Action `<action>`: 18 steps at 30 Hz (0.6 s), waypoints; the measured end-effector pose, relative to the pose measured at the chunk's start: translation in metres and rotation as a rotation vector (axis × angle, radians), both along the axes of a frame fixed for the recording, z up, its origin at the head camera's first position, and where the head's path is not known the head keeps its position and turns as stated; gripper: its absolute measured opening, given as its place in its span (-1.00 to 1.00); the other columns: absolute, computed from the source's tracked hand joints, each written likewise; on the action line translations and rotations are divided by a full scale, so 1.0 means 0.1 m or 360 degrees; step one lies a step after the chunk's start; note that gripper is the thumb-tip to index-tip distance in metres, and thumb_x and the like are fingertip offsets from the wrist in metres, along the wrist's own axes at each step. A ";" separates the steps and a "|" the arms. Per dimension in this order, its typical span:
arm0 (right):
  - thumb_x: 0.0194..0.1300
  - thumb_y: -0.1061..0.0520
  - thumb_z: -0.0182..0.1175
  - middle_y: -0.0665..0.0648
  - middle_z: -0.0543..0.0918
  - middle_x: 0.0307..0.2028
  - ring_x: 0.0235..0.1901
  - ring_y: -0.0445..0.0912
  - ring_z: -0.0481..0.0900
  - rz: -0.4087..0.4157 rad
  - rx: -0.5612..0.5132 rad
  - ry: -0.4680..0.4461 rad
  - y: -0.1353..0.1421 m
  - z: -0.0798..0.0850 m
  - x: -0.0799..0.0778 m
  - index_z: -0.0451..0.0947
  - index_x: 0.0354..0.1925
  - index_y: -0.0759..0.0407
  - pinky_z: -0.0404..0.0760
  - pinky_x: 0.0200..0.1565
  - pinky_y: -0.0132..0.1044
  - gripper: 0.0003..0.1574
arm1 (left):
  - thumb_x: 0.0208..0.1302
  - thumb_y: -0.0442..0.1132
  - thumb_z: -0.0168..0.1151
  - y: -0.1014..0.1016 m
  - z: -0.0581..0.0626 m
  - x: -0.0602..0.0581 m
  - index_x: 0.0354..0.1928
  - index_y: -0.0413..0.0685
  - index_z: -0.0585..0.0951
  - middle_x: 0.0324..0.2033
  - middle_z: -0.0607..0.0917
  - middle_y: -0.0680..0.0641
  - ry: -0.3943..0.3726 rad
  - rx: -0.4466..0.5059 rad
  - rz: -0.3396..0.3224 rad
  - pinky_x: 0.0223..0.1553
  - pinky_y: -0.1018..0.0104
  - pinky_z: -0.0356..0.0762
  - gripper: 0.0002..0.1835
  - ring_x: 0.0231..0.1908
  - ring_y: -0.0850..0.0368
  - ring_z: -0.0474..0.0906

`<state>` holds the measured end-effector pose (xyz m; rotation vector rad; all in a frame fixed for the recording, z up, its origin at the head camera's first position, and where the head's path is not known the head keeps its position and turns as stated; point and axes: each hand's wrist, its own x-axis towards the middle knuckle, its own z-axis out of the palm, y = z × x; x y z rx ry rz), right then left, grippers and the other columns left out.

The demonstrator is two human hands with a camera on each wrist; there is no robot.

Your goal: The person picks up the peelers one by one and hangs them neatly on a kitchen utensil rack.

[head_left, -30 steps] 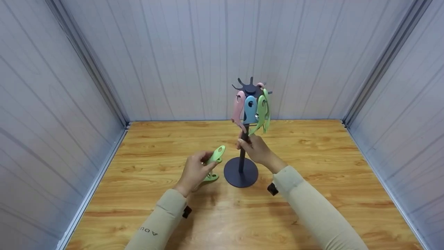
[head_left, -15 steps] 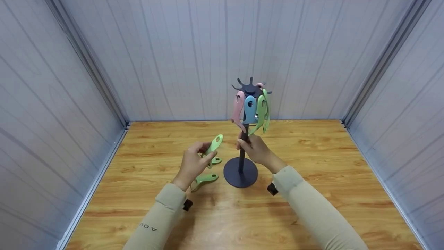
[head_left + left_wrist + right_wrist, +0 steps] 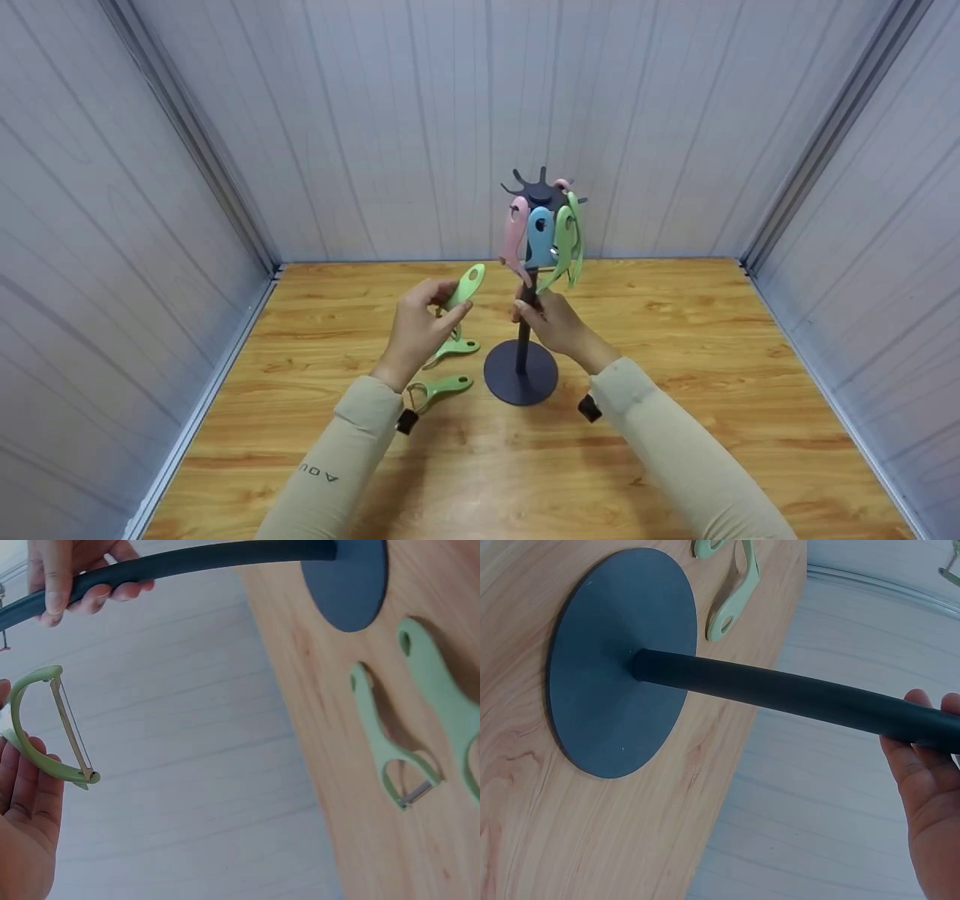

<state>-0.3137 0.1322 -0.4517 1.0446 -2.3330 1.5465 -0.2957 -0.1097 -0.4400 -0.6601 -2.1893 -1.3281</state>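
My left hand (image 3: 420,322) pinches a light green peeler (image 3: 469,283) between thumb and fingers, its holed handle end pointing up and right. In the left wrist view that peeler's curved head and straight blade (image 3: 72,724) show beyond my fingers. With my right hand (image 3: 555,322) I grip the dark post (image 3: 780,694) of a round-based stand (image 3: 521,375). Pink (image 3: 514,232), blue (image 3: 540,236) and green peelers (image 3: 564,240) hang from the hooks at its top. Two more green peelers, a nearer one (image 3: 448,385) and a farther one (image 3: 459,347), lie on the table left of the base.
Several curved hooks (image 3: 529,176) at the stand's back left hold nothing. The wooden table (image 3: 660,450) is enclosed by pale panel walls (image 3: 375,135) at the back and both sides.
My left hand has lifted the green peeler up and away from the table, uncovering the two lying peelers. My right hand stays in place on the post.
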 end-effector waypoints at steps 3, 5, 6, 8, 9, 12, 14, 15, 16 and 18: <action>0.48 0.37 -0.08 0.34 0.61 -0.38 -0.35 -0.04 0.61 0.0017 0.0014 -0.0010 0.00 0.09 0.07 0.35 -0.18 0.50 0.60 -0.21 0.24 -0.87 | 0.19 -0.15 0.43 0.00 0.08 -0.02 -0.05 -0.06 0.69 -0.29 0.69 0.02 0.0035 0.0019 -0.0005 -0.27 0.06 0.65 -0.70 -0.32 0.16 0.62; 0.48 0.37 -0.07 0.28 0.61 -0.38 -0.35 -0.05 0.62 0.0021 0.0023 -0.0011 0.00 0.11 0.08 0.35 -0.18 0.49 0.61 -0.21 0.23 -0.87 | 0.18 -0.17 0.43 0.00 0.13 -0.02 -0.05 -0.07 0.69 -0.29 0.70 0.01 0.0055 0.0027 -0.0002 -0.26 0.08 0.65 -0.70 -0.33 0.17 0.62; 0.48 0.37 -0.07 0.27 0.62 -0.38 -0.35 -0.04 0.62 0.0022 0.0025 -0.0005 0.00 0.11 0.08 0.35 -0.18 0.49 0.61 -0.21 0.22 -0.88 | 0.18 -0.19 0.44 0.00 0.15 -0.03 -0.05 -0.07 0.69 -0.29 0.70 0.01 0.0063 0.0028 0.0002 -0.26 0.10 0.65 -0.70 -0.33 0.17 0.62; 0.48 0.38 -0.07 0.27 0.62 -0.38 -0.35 -0.04 0.62 0.0027 0.0025 0.0013 0.00 0.11 0.08 0.36 -0.18 0.50 0.61 -0.21 0.21 -0.88 | 0.17 -0.20 0.44 0.00 0.19 -0.03 -0.05 -0.05 0.69 -0.28 0.70 0.02 0.0076 0.0032 0.0009 -0.27 0.14 0.65 -0.71 -0.33 0.19 0.62; 0.47 0.39 -0.07 0.27 0.62 -0.39 -0.36 -0.03 0.62 0.0026 0.0023 0.0023 0.00 0.10 0.08 0.36 -0.18 0.50 0.61 -0.22 0.21 -0.88 | 0.18 -0.20 0.44 0.01 0.22 -0.03 -0.05 -0.05 0.69 -0.28 0.70 0.03 0.0082 0.0032 0.0013 -0.27 0.16 0.64 -0.71 -0.32 0.20 0.62; 0.46 0.40 -0.06 0.27 0.62 -0.40 -0.37 -0.02 0.62 0.0022 0.0021 0.0041 -0.01 0.10 0.07 0.36 -0.18 0.51 0.61 -0.22 0.21 -0.89 | 0.18 -0.18 0.44 0.03 0.29 -0.04 -0.05 -0.05 0.69 -0.28 0.70 0.02 0.0101 0.0052 0.0009 -0.26 0.11 0.63 -0.70 -0.32 0.19 0.62; 0.46 0.40 -0.06 0.29 0.62 -0.41 -0.37 0.00 0.62 0.0020 0.0015 0.0033 -0.01 0.10 0.07 0.36 -0.18 0.53 0.61 -0.23 0.22 -0.88 | 0.19 -0.15 0.43 0.05 0.34 -0.04 -0.05 -0.06 0.70 -0.29 0.70 0.02 0.0116 0.0066 0.0007 -0.26 0.06 0.63 -0.70 -0.31 0.18 0.62; 0.46 0.39 -0.06 0.31 0.62 -0.41 -0.37 0.00 0.62 0.0015 0.0021 0.0029 -0.01 0.09 0.06 0.36 -0.18 0.53 0.61 -0.23 0.22 -0.88 | 0.19 -0.15 0.43 0.06 0.37 -0.04 -0.05 -0.07 0.70 -0.28 0.70 0.02 0.0126 0.0072 0.0007 -0.26 0.05 0.62 -0.69 -0.31 0.16 0.62; 0.47 0.39 -0.06 0.34 0.62 -0.41 -0.37 0.01 0.62 0.0011 0.0018 0.0019 0.00 0.08 0.05 0.36 -0.17 0.54 0.60 -0.24 0.23 -0.87 | 0.18 -0.16 0.43 0.07 0.40 -0.04 -0.05 -0.08 0.70 -0.28 0.70 0.01 0.0139 0.0077 0.0005 -0.25 0.05 0.62 -0.69 -0.30 0.14 0.63; 0.48 0.37 -0.06 0.41 0.61 -0.40 -0.37 0.02 0.61 0.0001 0.0014 0.0000 0.00 0.02 0.00 0.35 -0.16 0.54 0.60 -0.24 0.25 -0.84 | 0.18 -0.18 0.44 0.09 0.46 -0.05 -0.06 -0.09 0.70 -0.28 0.71 0.00 0.0164 0.0080 -0.0002 -0.24 0.08 0.62 -0.70 -0.30 0.12 0.63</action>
